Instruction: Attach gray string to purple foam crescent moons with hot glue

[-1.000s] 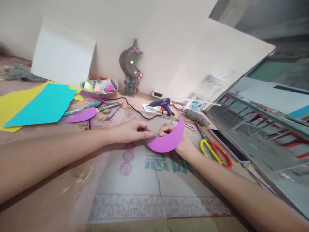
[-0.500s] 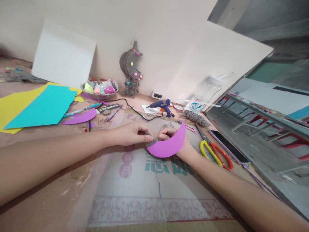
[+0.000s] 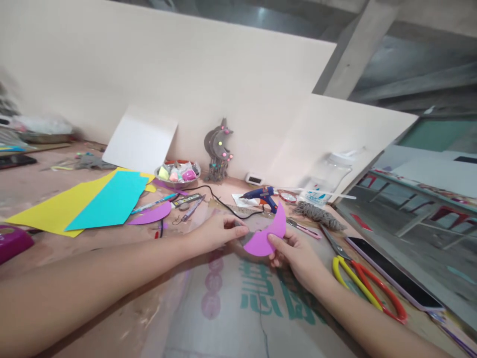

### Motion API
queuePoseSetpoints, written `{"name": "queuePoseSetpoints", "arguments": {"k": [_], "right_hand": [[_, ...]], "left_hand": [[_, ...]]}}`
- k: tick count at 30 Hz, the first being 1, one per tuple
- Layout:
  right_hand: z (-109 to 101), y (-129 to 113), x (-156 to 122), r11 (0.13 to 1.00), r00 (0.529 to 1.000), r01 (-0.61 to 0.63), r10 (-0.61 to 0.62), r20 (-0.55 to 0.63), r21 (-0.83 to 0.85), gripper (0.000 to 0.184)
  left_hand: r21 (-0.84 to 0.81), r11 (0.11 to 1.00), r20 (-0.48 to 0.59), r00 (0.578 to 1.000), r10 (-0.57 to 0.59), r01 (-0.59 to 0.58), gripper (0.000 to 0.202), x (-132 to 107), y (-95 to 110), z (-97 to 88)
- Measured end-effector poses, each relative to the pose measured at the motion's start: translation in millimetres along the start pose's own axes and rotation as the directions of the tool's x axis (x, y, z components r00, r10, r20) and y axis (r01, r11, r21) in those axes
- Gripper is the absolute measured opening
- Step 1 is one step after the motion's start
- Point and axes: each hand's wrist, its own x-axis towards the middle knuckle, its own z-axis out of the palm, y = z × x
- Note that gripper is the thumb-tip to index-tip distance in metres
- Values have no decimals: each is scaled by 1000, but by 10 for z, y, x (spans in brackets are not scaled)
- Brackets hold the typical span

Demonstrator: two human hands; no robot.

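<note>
A purple paper crescent is held up over the worktable between both hands. My right hand pinches its lower edge with thumb on top. My left hand is closed on the crescent's left tip, where a small grey piece shows between the fingers; what that piece is I cannot make out. Under the hands lies a pale printed sack with green and red lettering.
Yellow-and-red scissors and a phone lie to the right. A blue glue gun, grey yarn and a clear jar sit behind. Teal and yellow sheets, another purple crescent, pens and a bowl lie left.
The view has tilted up and shifted, so the table sits lower in frame. My right hand has come round to grip the crescent from below, and the crescent now stands more upright.
</note>
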Motion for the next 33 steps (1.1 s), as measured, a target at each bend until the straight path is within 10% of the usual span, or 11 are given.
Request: {"name": "queuePoseSetpoints", "arguments": {"k": [33], "right_hand": [[-182,46,87,993,999,9,-13,-32,-114,35]], "left_hand": [[140,989,5,999,-54,53,35,-10,46,-1]]}}
